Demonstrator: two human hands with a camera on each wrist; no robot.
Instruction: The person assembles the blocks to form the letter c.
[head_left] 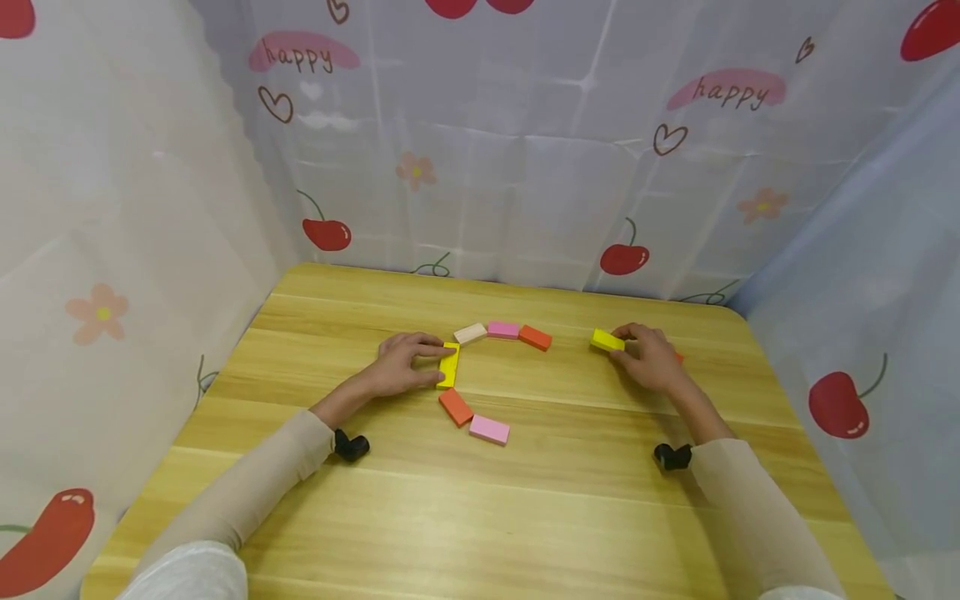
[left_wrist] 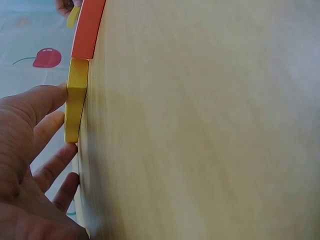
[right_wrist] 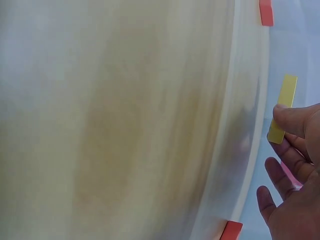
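My left hand (head_left: 405, 364) has its thumb and fingertips resting on top of a yellow block (head_left: 448, 367) that lies on the table. Its fingers are fairly straight, not wrapped round the block. That block is part of a curve of flat blocks: a plain wooden block (head_left: 470, 334), a pink block (head_left: 503, 330) and an orange block (head_left: 536, 337) beyond it, then an orange block (head_left: 456, 407) and a pink block (head_left: 490, 430) on the near side. My right hand (head_left: 649, 360) pinches another yellow block (right_wrist: 283, 110) between thumb and fingers, raised over the table.
Another orange block (right_wrist: 231, 231) lies beside my right hand, mostly hidden by it in the head view. The wooden table (head_left: 570, 517) ends at the back against a curtain (head_left: 517, 200) printed with cherries, with more curtain on both sides. A black piece sits at each wrist.
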